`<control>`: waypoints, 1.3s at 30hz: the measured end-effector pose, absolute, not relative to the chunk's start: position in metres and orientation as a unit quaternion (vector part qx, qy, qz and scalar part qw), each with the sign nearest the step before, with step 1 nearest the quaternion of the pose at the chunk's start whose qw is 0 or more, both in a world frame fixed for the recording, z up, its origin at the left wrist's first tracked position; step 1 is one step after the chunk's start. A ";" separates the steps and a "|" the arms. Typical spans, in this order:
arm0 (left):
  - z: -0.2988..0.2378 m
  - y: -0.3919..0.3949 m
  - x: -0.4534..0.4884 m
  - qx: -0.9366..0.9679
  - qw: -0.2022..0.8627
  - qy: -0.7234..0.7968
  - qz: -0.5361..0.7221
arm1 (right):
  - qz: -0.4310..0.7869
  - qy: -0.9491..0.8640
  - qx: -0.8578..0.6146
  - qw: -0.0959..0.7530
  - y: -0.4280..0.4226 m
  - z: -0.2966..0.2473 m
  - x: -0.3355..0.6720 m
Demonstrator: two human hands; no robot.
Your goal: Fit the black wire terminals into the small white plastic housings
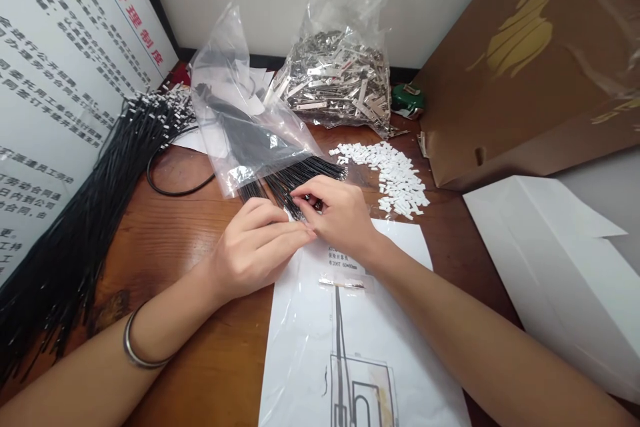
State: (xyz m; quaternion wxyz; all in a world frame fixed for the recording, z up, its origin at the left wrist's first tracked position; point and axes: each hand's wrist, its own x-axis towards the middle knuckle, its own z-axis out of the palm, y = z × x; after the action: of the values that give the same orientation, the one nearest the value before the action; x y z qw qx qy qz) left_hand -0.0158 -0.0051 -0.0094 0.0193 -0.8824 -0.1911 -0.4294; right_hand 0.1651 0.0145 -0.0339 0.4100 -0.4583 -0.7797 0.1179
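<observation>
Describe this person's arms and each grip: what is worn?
The left arm and right arm are sleeveless in view. A thin, rounded bangle, dark and silvery, circles the left one; none shows on the right. Left grip and right grip are gloveless.

Wires (323, 168) partly in a bag (220, 67) lie behind the sheet (300, 353), left of loose pieces (400, 183).

"管理制度" on board (65, 97), "206T" on sheet (295, 347)

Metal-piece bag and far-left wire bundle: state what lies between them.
Head view: a clear bag of black wires, white paper and a looped black cord.
</observation>
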 end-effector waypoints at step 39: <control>-0.020 0.013 -0.021 -0.874 0.118 -0.430 -0.195 | 0.019 -0.796 -0.268 0.542 0.015 -0.032 0.161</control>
State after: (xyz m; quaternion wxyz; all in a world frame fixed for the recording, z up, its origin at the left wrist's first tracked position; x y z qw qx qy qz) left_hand -0.0213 0.0129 -0.0200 0.1180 -0.8737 -0.4297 -0.1952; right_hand 0.1606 0.0148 -0.0318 0.5420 -0.2680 -0.7963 0.0194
